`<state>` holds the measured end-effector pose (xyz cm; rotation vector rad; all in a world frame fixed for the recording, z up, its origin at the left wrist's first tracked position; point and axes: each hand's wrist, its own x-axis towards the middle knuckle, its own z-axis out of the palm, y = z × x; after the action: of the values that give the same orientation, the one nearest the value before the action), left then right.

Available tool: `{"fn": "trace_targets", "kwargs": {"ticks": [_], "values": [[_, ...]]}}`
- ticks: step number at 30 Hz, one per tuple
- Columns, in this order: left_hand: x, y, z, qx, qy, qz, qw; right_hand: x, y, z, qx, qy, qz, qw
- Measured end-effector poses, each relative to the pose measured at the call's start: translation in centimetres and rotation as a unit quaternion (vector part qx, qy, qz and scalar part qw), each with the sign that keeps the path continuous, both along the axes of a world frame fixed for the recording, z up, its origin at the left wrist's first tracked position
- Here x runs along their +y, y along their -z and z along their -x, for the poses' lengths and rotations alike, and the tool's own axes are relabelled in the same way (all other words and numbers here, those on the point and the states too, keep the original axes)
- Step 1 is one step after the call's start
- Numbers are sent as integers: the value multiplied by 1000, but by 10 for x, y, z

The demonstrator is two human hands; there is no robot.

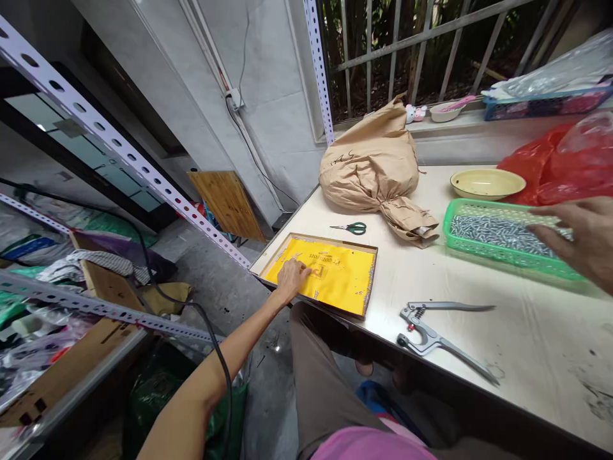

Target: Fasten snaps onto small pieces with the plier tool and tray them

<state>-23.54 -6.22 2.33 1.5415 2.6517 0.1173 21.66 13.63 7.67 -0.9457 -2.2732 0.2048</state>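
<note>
My left hand rests over a shallow cardboard tray lined with a yellow printed sheet. Its fingers are curled together on the sheet; whatever they may pinch is too small to make out. Small silvery pieces lie scattered on the yellow surface, mostly near the edges. At the right, my right hand hovers over the near right part of a green plastic basket, thumb and fingers apart, nothing visible between them. Many small silvery metal fasteners fill the basket, resembling screws or rivets.
Hand pliers with a spring lie near the table's front edge. Green-handled scissors sit behind the tray. A tied brown paper sack, a cream bowl and a red plastic bag stand at the back. A perforated metal post crosses the left.
</note>
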Motion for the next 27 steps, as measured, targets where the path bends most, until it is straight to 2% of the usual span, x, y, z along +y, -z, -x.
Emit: {"fn": "trace_targets", "kwargs": {"ticks": [2, 4, 8, 11, 14, 18, 23, 25, 27], "values": [[2, 3, 0, 7, 12, 7, 1000, -18, 15, 2, -71, 49, -53, 995], [4, 4, -3, 14, 24, 14, 1000, -45, 32, 8, -109, 37, -56, 992], [9, 1, -6, 32, 32, 63, 997, -96, 63, 16, -96, 0, 12, 995], [10, 1, -7, 56, 39, 85, 994, -120, 79, 17, -91, -15, 72, 993], [8, -1, -7, 68, 53, 89, 992, -134, 86, 18, -86, -22, 114, 989], [7, -8, -8, 97, 77, 62, 990, -147, 85, 25, -86, -24, 153, 984], [15, -12, -5, 110, 70, 32, 991, -156, 91, 29, -78, -34, 174, 981], [20, -11, -7, 76, 69, 3, 995, -160, 95, 27, -84, -37, 182, 979], [24, -9, -12, -43, 48, -28, 998, -163, 97, 24, -84, -40, 182, 979]]}}
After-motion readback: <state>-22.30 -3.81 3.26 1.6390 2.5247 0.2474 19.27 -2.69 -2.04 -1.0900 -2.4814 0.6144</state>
